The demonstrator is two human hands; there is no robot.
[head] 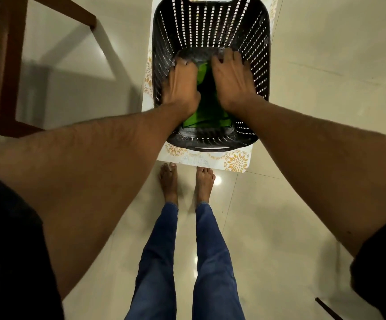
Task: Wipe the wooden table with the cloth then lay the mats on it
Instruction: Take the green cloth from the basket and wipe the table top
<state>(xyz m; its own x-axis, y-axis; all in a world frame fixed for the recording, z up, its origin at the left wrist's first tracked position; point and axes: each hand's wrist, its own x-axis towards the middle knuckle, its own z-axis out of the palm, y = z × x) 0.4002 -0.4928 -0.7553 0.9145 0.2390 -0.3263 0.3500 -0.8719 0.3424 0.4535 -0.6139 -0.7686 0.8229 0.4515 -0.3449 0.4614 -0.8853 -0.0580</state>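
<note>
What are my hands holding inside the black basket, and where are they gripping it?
Both hands, left and right, rest on green material in the black basket, at its left and right sides. The fingertips are hidden, so an actual grip cannot be confirmed.

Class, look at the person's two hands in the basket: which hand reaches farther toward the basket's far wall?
The right hand: its fingertips lie closer to the far wall of the black basket than those of the left hand. Green material shows between them.
</note>
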